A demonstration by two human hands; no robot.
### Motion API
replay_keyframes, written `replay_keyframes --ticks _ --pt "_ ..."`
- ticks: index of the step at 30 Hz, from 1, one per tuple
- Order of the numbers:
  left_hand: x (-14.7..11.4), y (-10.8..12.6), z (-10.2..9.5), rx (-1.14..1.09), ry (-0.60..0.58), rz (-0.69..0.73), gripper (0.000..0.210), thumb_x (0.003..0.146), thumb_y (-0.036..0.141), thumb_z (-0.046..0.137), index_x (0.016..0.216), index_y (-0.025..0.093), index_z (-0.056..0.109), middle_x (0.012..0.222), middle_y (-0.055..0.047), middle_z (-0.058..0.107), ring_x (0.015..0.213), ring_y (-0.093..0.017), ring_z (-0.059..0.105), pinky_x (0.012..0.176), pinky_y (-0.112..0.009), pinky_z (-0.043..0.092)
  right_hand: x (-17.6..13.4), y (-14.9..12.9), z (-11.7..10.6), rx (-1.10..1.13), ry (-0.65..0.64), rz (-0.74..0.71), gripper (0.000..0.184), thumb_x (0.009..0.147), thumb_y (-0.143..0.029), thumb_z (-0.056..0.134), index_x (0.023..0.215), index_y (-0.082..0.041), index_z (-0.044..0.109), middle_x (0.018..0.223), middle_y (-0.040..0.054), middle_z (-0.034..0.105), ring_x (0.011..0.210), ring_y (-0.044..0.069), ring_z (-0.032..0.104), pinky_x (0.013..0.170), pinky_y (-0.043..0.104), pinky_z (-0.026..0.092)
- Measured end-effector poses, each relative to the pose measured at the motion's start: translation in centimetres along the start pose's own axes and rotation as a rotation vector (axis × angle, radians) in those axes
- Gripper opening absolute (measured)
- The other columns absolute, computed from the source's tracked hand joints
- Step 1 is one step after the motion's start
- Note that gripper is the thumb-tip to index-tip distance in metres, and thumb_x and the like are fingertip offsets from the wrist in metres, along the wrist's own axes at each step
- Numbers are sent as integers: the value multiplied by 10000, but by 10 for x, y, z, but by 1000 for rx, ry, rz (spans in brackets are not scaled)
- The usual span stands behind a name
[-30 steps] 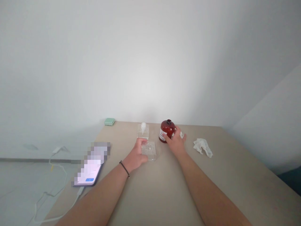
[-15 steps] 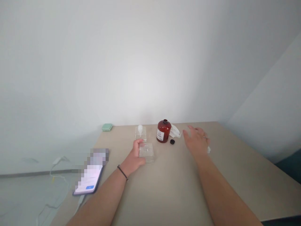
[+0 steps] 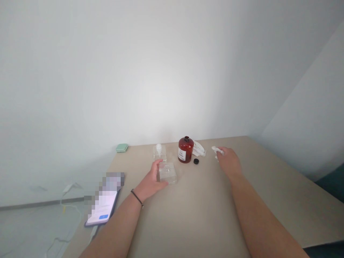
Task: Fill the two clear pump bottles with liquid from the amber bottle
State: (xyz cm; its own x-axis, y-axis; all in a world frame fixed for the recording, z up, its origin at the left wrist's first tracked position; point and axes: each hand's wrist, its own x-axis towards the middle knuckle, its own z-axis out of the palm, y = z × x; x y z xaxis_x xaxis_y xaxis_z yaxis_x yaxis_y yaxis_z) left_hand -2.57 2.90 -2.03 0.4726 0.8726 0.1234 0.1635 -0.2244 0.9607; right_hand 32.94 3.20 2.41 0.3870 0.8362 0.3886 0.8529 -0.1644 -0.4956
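Observation:
My left hand [image 3: 151,182] grips a clear, square glass-like block [image 3: 168,172] from its left side, thumb at the near edge and fingers at the far edge. The block rests on the table. At the right, my right hand [image 3: 229,160] pinches a crumpled white tissue [image 3: 217,149] above the tabletop. Between the hands and farther back stands a brown-red bottle [image 3: 185,150] with a white label and an uncapped neck. A small black cap [image 3: 196,161] lies beside it. Behind the block is a second clear square piece [image 3: 159,154] with a white rounded top.
Another white crumpled tissue [image 3: 199,149] lies behind the bottle. A small green case [image 3: 122,148] sits at the back left corner. A phone [image 3: 103,204] with a cable lies along the left table edge [image 3: 114,160]. A white wall [image 3: 161,71] rises behind.
My right hand has closed on a white tissue that was partly hidden beside it, and now holds it toward the left. My left hand keeps its grip on the block.

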Motion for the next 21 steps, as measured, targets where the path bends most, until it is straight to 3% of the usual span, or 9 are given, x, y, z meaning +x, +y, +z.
replay_keyframes --ticks 3,6,9,12,15,18,21 --pt "1 -3 4 -44 49 19 820 717 236 779 1381 244 298 1336 -121 541 1211 -287 556 1090 -503 367 -18 -38 -3 308 73 -184 202 908 -296 508 1000 -213 667 1033 132 670 1014 316 644 888 467 478" --pt "0 -2 10 -18 104 59 796 697 230 799 1347 241 340 1304 -113 562 1229 -297 545 1102 -522 353 -47 -74 3 480 -35 -354 185 916 -325 547 1026 -239 669 1026 80 690 979 257 662 871 408 505" --pt "-2 4 15 41 140 124 743 696 213 796 1316 255 388 1284 -91 567 1235 -293 537 1102 -524 359 -72 -96 14 621 -174 -577 271 931 -268 552 1194 -239 608 1123 87 692 1023 234 653 889 390 510" --pt "-3 13 19 122 164 157 723 687 190 788 1307 250 420 1292 -91 556 1220 -296 542 1087 -524 381 -85 -108 24 588 -213 -784 265 950 -213 525 1196 -238 621 1087 88 697 1014 229 635 885 392 507" --pt "-5 19 22 169 145 189 723 697 190 776 1323 230 416 1317 -111 542 1241 -303 529 1096 -520 380 -87 -112 28 466 -194 -922 270 953 -174 503 1171 -234 651 1205 108 656 1119 249 586 956 425 471" --pt "-6 20 22 201 126 216 720 718 230 776 1336 226 407 1339 -120 526 1255 -303 518 1104 -516 377 -84 -112 28 293 -185 -971 283 963 -257 525 1222 -247 638 1279 120 611 1165 274 550 984 450 443" --pt "-8 20 22 237 124 225 732 725 269 781 1348 227 397 1349 -125 511 1260 -307 508 1103 -519 377 -82 -111 25 131 -171 -968 308 974 -369 508 1223 -244 640 1166 135 625 1038 272 577 896 430 460"
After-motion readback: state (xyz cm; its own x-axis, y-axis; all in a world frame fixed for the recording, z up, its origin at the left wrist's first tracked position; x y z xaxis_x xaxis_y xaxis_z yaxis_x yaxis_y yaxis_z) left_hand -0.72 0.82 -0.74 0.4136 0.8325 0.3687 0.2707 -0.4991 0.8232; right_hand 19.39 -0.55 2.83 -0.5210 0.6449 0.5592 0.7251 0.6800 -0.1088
